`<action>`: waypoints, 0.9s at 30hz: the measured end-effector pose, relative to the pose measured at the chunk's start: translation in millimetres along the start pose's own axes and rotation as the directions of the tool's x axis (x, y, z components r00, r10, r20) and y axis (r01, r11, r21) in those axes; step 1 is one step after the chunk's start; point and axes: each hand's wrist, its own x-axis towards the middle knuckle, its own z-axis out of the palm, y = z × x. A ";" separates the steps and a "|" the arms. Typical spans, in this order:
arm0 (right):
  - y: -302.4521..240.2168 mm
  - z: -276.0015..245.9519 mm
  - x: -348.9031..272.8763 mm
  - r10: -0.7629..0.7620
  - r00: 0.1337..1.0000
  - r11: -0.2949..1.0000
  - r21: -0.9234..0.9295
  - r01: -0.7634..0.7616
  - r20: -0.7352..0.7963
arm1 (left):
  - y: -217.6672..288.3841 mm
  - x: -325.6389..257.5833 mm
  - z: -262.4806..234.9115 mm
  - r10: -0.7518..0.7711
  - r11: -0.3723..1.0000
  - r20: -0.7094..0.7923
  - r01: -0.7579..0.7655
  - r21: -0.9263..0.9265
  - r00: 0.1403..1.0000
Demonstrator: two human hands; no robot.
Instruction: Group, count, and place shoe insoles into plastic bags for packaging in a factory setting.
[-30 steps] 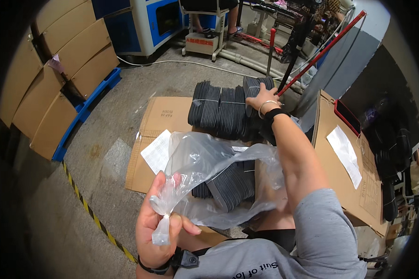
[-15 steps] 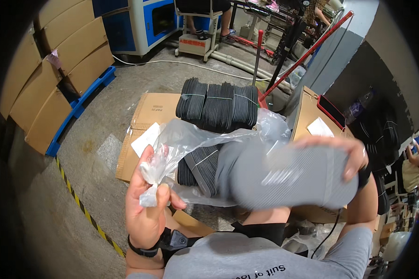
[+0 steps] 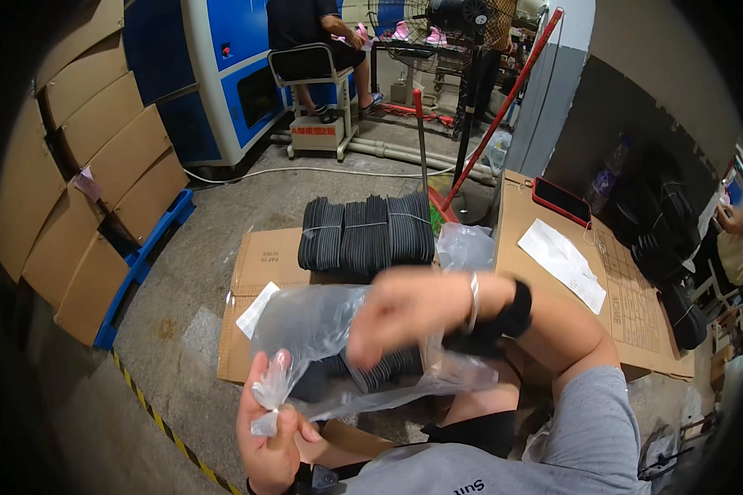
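My left hand (image 3: 276, 429) pinches the gathered corner of a clear plastic bag (image 3: 305, 318), which spreads out to the right. Bundled dark insoles (image 3: 376, 375) show through and beside the bag's film, partly hidden by my right arm. My right hand (image 3: 400, 313) is over the middle of the bag, smeared by motion, so its fingers cannot be made out. Beyond the bag, tied bundles of dark insoles (image 3: 365, 235) stand side by side on the cardboard.
A cardboard box (image 3: 627, 330) on the right bears a red-edged phone (image 3: 561, 203) and paper (image 3: 561, 264). Black bundles (image 3: 660, 223) and a bottle (image 3: 609, 177) are beside it. Cartons (image 3: 99, 198) stand on a blue pallet (image 3: 144, 264) at left. A seated person (image 3: 305, 41) works behind.
My right hand has swung left across the bag; the grey insole bundle it held is no longer visible in it. My left hand still pinches the bag corner. The view has shifted.
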 end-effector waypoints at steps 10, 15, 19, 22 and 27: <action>202.8 -140.0 53.4 0.581 0.046 0.496 0.309 -0.811 -0.813 | 13.6 14.3 -22.6 -0.147 0.982 0.198 0.118 0.150 0.969; 243.7 -132.2 70.2 0.661 -0.022 0.409 0.385 -0.828 -0.750 | 9.4 11.2 -32.5 -0.213 0.975 0.173 0.198 0.102 0.962; 255.7 -136.7 60.3 0.618 0.050 0.581 0.414 -0.701 -0.784 | 10.9 13.3 -31.6 -0.250 0.968 0.148 0.249 0.022 0.957; 261.6 -129.1 62.4 0.595 0.071 0.596 0.381 -0.707 -0.800 | 11.9 14.5 -30.1 -0.237 0.970 0.130 0.242 -0.024 0.963; 245.0 -137.5 50.5 0.547 -0.199 0.677 0.570 -0.466 -0.813 | 13.1 13.1 -24.7 -0.220 0.972 0.089 0.225 -0.060 0.972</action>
